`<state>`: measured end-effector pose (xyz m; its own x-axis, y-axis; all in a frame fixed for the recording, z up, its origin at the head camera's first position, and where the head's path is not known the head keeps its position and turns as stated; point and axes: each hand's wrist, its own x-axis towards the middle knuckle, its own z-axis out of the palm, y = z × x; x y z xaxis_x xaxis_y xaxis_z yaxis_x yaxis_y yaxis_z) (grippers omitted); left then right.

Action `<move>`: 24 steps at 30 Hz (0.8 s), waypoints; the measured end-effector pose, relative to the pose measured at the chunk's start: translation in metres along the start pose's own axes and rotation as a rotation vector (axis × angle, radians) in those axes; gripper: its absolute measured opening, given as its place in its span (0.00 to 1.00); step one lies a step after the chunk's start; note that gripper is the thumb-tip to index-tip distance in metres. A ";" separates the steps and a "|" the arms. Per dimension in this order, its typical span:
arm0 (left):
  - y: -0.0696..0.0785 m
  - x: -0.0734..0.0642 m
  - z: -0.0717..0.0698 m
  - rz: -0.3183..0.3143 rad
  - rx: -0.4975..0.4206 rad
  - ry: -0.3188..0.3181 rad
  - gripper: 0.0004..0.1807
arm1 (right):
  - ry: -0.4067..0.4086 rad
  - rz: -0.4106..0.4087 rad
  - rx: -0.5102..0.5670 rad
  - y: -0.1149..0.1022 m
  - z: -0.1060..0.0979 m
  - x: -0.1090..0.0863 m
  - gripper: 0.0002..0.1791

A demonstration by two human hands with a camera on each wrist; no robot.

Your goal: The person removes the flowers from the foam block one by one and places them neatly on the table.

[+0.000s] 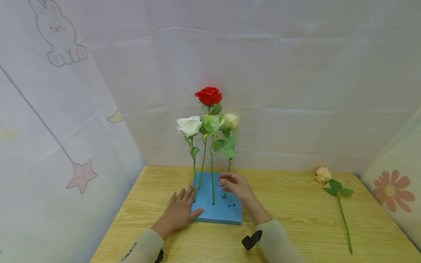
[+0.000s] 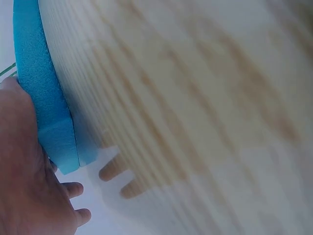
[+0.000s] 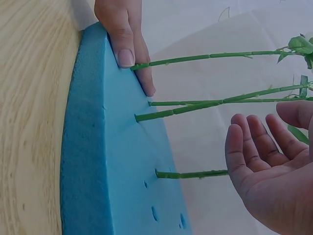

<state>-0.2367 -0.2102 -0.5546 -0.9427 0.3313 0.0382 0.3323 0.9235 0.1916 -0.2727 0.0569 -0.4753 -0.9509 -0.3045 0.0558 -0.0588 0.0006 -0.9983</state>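
Observation:
A blue foam block (image 1: 205,215) lies on the table with several artificial roses standing upright in it: a red rose (image 1: 209,96), a white rose (image 1: 189,126), a green-tinged rose (image 1: 213,123) and a cream rose (image 1: 231,121). My left hand (image 1: 179,211) rests on the block's left edge, fingers spread, thumb on its top. Beside the cream rose's stem is my right hand (image 1: 235,187). Its fingers bend loosely with nothing visibly gripped, and in the right wrist view the stem (image 3: 195,175) passes behind the hand (image 3: 279,171). Several small holes (image 3: 154,213) show in the foam.
A peach rose (image 1: 323,175) lies on the wooden table (image 1: 289,208) at the right, its stem pointing toward the front. Behind the table hangs a pale cloth (image 1: 296,91), with printed cloth on both sides.

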 end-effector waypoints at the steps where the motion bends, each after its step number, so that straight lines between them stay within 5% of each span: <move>1: 0.000 0.000 0.001 -0.001 -0.002 0.000 0.52 | -0.006 -0.001 0.006 0.001 0.001 0.001 0.19; 24: 0.002 -0.001 -0.005 0.007 -0.016 0.001 0.52 | -0.033 0.007 0.023 0.006 0.022 0.011 0.23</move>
<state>-0.2353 -0.2091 -0.5493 -0.9403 0.3378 0.0410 0.3388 0.9178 0.2069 -0.2766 0.0325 -0.4812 -0.9406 -0.3359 0.0489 -0.0451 -0.0192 -0.9988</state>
